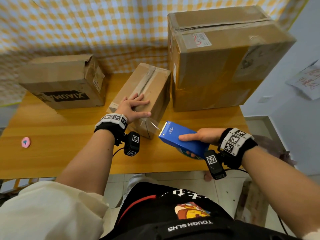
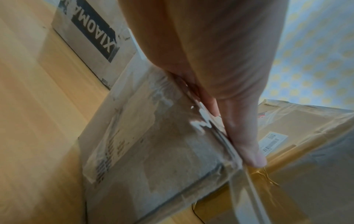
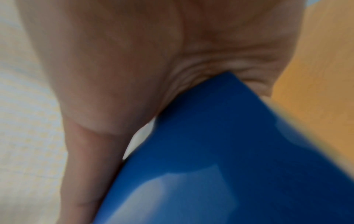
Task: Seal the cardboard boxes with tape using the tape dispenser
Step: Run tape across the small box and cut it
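Note:
A long narrow cardboard box (image 1: pixel 152 87) lies in the middle of the wooden table (image 1: pixel 52 153), with tape along its top seam. My left hand (image 1: pixel 133 106) lies flat on its near top, fingers straight, thumb along the near edge. In the left wrist view the left hand (image 2: pixel 239 121) presses along the box (image 2: pixel 153 151) edge. My right hand (image 1: pixel 199 137) grips the blue tape dispenser (image 1: pixel 180 137) just off the box's near end. A strip of clear tape (image 1: pixel 153 125) runs from its toothed blade to that end. The right wrist view is filled by the right hand (image 3: pixel 134 75) and the dispenser (image 3: pixel 220 159).
A box printed XIAOMI (image 1: pixel 64 82) sits at the back left. A tall taped box (image 1: pixel 223 58) stands at the back right, close to the narrow box. A small pink disc (image 1: pixel 26 142) lies near the left front. A checked cloth (image 1: pixel 86 23) hangs behind.

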